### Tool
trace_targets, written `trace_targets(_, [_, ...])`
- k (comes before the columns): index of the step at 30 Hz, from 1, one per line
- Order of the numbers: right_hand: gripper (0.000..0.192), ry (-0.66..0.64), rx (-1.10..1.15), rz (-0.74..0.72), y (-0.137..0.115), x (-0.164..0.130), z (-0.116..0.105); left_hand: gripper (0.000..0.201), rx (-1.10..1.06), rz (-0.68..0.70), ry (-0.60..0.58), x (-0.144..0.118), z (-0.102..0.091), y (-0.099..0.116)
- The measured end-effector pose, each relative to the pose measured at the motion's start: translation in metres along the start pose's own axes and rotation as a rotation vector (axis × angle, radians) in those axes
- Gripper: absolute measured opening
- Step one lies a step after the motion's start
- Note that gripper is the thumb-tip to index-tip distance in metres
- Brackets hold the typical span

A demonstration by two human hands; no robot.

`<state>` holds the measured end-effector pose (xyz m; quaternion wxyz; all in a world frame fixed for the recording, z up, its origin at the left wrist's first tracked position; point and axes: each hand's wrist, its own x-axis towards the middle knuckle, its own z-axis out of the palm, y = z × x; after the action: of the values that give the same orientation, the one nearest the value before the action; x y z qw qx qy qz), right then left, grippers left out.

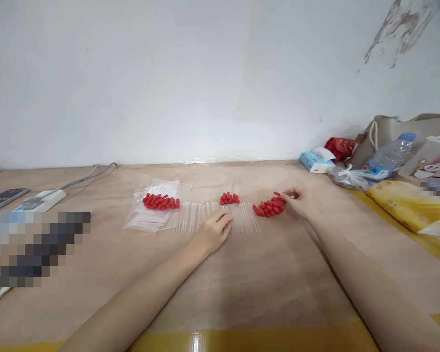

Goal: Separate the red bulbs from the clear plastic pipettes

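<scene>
A row of thin clear tubes (196, 216) lies across the middle of the brown table. My left hand (214, 232) rests on the tubes with fingers curled, touching them. A loose pile of red rubber caps (267, 208) lies to the right; my right hand (297, 200) is at its edge, with a red cap (278, 195) pinched in its fingertips. A small group of finished tubes with red caps (229, 198) lies behind the row. At the left, a clear plastic bag (154, 210) has more red caps (160, 201) lying on it.
A power strip (40, 199) with grey cable and a phone (3, 198) lie at the left. At the right stand a tissue pack (315, 161), a water bottle (388, 156), a beige bag (392, 129) and yellow packaging (403, 203). A white wall runs behind.
</scene>
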<state>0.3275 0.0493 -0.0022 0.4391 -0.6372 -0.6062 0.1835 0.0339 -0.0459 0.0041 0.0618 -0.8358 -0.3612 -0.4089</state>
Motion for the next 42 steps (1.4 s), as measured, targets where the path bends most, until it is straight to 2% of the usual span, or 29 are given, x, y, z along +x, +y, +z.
trace_targets(6, [0.035,-0.005,-0.182,0.013,-0.001,-0.008,0.003,0.011,-0.007,0.011,-0.029,-0.007,0.006,0.002])
trace_targets(10, [0.032,0.043,-0.212,0.018,-0.006,-0.010,0.001,0.027,-0.020,-0.019,-0.064,-0.006,0.008,0.002])
trace_targets(13, [0.028,0.102,-0.235,-0.017,-0.017,-0.013,-0.002,0.044,0.009,-0.045,-0.155,-0.004,-0.001,0.004])
trace_targets(15, [0.025,0.120,-0.274,-0.092,-0.033,-0.018,-0.003,0.051,0.044,-0.024,-0.243,-0.002,-0.011,0.004])
trace_targets(18, [0.024,0.091,-0.395,-0.246,-0.070,-0.030,0.003,0.052,0.065,0.033,-0.374,-0.001,-0.022,0.000])
trace_targets(20, [0.027,-0.013,-0.526,-0.325,-0.096,-0.039,0.015,0.048,0.053,0.049,-0.435,0.000,-0.024,-0.003])
trace_targets(22, [0.032,-0.084,-0.629,-0.328,-0.117,-0.046,0.033,0.045,0.037,0.035,-0.452,0.000,-0.022,-0.006])
trace_targets(24, [0.037,-0.120,-0.669,-0.290,-0.131,-0.049,0.053,0.046,0.028,0.009,-0.433,0.000,-0.018,-0.007])
trace_targets(27, [0.041,-0.161,-0.719,-0.186,-0.139,-0.045,0.079,0.052,0.037,-0.007,-0.372,-0.002,-0.015,-0.007])
trace_targets(30, [0.042,-0.199,-0.745,-0.118,-0.139,-0.038,0.092,0.054,0.061,-0.066,-0.243,-0.008,-0.016,-0.008])
trace_targets(33, [0.035,-0.209,-0.746,-0.106,-0.136,-0.035,0.095,0.049,0.067,-0.125,-0.126,-0.013,-0.017,-0.009])
trace_targets(37, [0.030,-0.211,-0.744,-0.092,-0.135,-0.033,0.093,0.047,0.101,-0.138,-0.105,-0.014,-0.016,-0.010])
trace_targets(42, [0.029,-0.177,-0.742,-0.084,-0.141,-0.034,0.081,0.031,0.134,-0.189,-0.028,-0.011,-0.017,-0.007])
